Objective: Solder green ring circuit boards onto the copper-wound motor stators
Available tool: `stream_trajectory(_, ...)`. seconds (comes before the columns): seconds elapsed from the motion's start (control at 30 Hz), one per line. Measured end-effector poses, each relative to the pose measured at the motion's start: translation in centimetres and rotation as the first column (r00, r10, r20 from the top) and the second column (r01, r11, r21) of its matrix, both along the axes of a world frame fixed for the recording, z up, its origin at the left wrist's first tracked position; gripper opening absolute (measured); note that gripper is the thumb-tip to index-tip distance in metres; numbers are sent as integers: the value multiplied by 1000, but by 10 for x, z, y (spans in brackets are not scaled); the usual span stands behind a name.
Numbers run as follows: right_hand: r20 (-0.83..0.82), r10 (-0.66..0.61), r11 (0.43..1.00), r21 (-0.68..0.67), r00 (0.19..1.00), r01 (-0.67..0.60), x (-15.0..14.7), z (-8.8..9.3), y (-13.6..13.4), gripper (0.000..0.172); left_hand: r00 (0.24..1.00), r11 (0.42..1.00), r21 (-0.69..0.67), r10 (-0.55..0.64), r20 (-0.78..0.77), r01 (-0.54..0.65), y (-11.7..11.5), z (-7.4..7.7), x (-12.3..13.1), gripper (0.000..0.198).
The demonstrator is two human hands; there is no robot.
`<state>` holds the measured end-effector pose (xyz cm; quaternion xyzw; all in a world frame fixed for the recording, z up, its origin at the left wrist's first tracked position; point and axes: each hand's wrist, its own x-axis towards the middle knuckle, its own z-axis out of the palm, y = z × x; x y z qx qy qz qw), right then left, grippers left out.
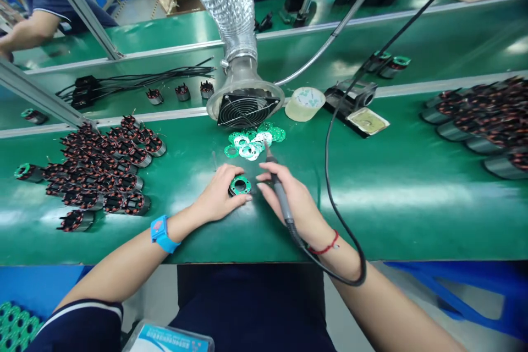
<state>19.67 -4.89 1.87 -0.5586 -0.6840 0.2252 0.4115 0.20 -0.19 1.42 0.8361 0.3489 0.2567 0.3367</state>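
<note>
My left hand (218, 195) curls around a small motor stator (240, 185) topped with a green ring board, holding it on the green bench (391, 198). My right hand (295, 203) grips a black soldering iron (278, 190), its tip pointing away from me toward a pile of green and white ring boards (252, 142). The right fingertips rest close beside the stator. The iron's black cable (330, 176) loops back over my right forearm. A blue wrist strap (162, 234) is on my left wrist.
A fume extractor fan (244, 105) on a silver hose sits behind the boards. Copper-wound stators are heaped at left (103, 170) and in rows at right (482, 121). A tape roll (305, 103) and iron stand (355, 102) lie beyond. Another person's arm (28, 30) is far left.
</note>
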Motion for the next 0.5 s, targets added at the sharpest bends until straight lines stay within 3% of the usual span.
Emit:
stream_trajectory(0.1,132,-152,984,118,980,136,32,5,28,34,999,998,-58,14,32,-12,9,12,-16,62)
stream_trajectory(0.17,250,-254,953,230,934,198,56,5,53,35,990,991,-39,129,55,-127,24,27,-31,56)
stream_trajectory(0.23,321,-307,946,207,896,250,76,3,75,38,954,955,-6,296,38,-296,47,45,-48,46)
stream_trajectory(0.33,268,-291,954,6,918,301,94,-1,92,40,845,853,12,519,-129,-522,100,70,-70,41)
stream_trajectory(0.4,203,-360,932,26,911,363,98,-5,91,41,707,756,83,640,-301,-649,141,81,-80,40)
stream_trajectory(0.5,171,-355,933,124,919,338,100,-12,84,44,570,656,153,730,-376,-739,200,90,-87,40)
